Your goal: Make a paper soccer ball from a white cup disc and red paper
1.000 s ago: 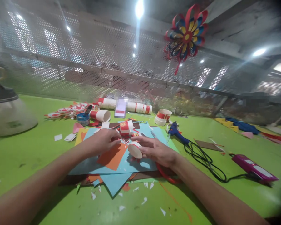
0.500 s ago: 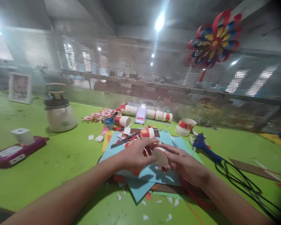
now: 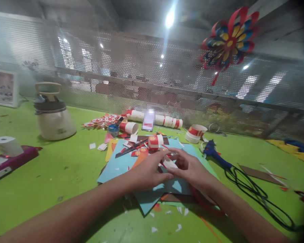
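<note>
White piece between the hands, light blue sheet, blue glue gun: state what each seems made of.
White piece: probably card, matte; its pale face shows no shine. Light blue sheet: paper or card, matte, lying flat with straight edges. Blue glue gun: likely plastic, by its even colour and rounded handle; finish unclear.

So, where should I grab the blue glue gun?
By the handle, the long blue part that runs to the black cord. I'd come from the near right side, probably with the right hand once it's free: the glue gun lies slanted, its handle pointing that way and its head at the far left end.
</note>
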The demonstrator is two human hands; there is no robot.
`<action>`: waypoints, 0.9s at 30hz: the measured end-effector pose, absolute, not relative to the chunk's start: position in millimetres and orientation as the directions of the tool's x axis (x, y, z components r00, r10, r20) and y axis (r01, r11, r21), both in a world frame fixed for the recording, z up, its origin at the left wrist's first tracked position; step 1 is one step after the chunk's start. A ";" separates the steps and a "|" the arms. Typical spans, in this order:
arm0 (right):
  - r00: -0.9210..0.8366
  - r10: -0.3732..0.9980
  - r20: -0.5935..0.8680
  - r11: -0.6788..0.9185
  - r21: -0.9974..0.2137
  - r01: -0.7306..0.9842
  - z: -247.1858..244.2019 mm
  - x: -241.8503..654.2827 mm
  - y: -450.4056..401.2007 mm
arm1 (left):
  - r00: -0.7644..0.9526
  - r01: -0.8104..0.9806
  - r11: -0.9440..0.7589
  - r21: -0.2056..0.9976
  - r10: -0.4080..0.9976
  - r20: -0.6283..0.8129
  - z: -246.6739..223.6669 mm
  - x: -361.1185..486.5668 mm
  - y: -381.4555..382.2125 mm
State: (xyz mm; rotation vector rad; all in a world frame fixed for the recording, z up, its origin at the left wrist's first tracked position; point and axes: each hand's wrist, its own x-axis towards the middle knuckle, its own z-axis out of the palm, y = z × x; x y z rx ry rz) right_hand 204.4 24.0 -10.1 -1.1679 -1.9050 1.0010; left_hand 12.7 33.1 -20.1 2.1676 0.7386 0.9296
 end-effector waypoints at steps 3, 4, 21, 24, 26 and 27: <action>-0.330 0.912 0.244 0.386 -0.785 0.484 -6.6 203.2 21.6 | 0.569 0.164 -0.546 0.821 0.733 0.373 -20.9 13.5 39.1; -0.333 0.900 0.282 0.424 -0.745 0.515 -5.5 202.7 20.7 | 0.560 0.124 -0.497 0.859 0.750 0.353 -20.7 13.0 41.6; -0.519 0.833 0.191 0.539 -0.493 0.683 -7.9 202.8 11.5 | 0.698 0.581 -0.616 0.531 0.713 0.064 16.4 -22.4 51.2; -0.378 0.866 0.328 0.500 -0.549 0.670 0.3 210.0 19.8 | 0.569 0.749 -0.565 0.346 0.816 0.102 32.3 -43.2 62.1; -0.285 0.878 0.384 0.469 -0.572 0.673 4.6 216.2 27.6 | 0.557 0.778 -0.551 0.301 0.827 0.076 37.0 -52.6 64.7; -0.252 0.881 0.400 0.457 -0.581 0.674 6.0 219.3 31.3 | 0.569 0.780 -0.558 0.284 0.821 0.050 37.1 -54.9 63.9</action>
